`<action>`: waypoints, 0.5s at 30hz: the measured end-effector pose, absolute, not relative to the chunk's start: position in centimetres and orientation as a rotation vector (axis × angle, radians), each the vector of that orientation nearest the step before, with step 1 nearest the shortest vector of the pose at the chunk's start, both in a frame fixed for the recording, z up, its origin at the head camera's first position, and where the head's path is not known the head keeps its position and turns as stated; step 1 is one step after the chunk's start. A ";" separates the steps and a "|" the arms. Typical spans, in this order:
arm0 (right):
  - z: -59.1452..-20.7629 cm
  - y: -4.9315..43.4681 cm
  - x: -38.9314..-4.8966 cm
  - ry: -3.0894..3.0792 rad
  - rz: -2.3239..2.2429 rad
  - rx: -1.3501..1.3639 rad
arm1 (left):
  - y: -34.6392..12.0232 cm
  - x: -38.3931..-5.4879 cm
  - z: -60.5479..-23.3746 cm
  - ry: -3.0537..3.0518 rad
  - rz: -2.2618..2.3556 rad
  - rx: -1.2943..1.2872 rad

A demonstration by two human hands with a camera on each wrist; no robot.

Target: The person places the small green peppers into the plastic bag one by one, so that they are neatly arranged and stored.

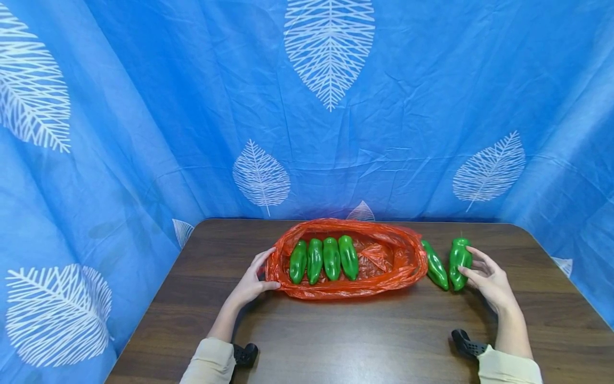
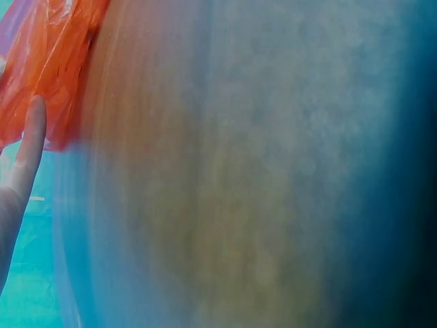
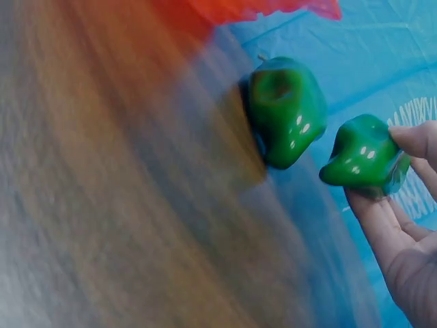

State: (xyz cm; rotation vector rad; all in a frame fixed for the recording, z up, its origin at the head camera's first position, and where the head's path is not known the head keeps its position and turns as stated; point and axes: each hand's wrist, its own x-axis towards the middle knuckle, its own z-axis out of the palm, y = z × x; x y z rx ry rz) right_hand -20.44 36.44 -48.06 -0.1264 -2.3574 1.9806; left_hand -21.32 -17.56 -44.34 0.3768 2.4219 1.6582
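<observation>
In the head view, my left hand [image 1: 250,280] grips the left end of an open red plastic bag [image 1: 345,292], index finger on the far side and thumb on the near side. The left wrist view shows one straight finger [image 2: 34,133] against the bag's film. Several glossy green peppers [image 1: 331,260] lie side by side in the bag's left half. Right of the bag, my right hand [image 1: 489,280] holds a green pepper [image 1: 460,264] between thumb and fingers, seen end-on in the right wrist view. Another green pepper [image 1: 435,265] lies between it and the bag.
A brown wooden table [image 1: 364,341] carries everything. A blue curtain with white leaf prints [image 1: 331,53] hangs behind its far edge and along the sides. Black wrist devices [image 1: 467,344] stick out inward from the cream sleeves [image 1: 508,368].
</observation>
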 end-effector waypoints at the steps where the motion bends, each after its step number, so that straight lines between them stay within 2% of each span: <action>1: -47.8 36.4 -20.4 -2.333 2.003 -0.112 | -17.6 -21.3 -44.4 2.424 1.657 0.379; 9: -45.5 35.1 -20.2 -2.279 2.038 -0.046 | -17.6 -21.3 -44.4 2.424 1.657 0.387; 15: -44.3 33.8 -20.4 -2.305 1.981 0.186 | -17.5 -21.3 -44.4 2.426 1.650 0.390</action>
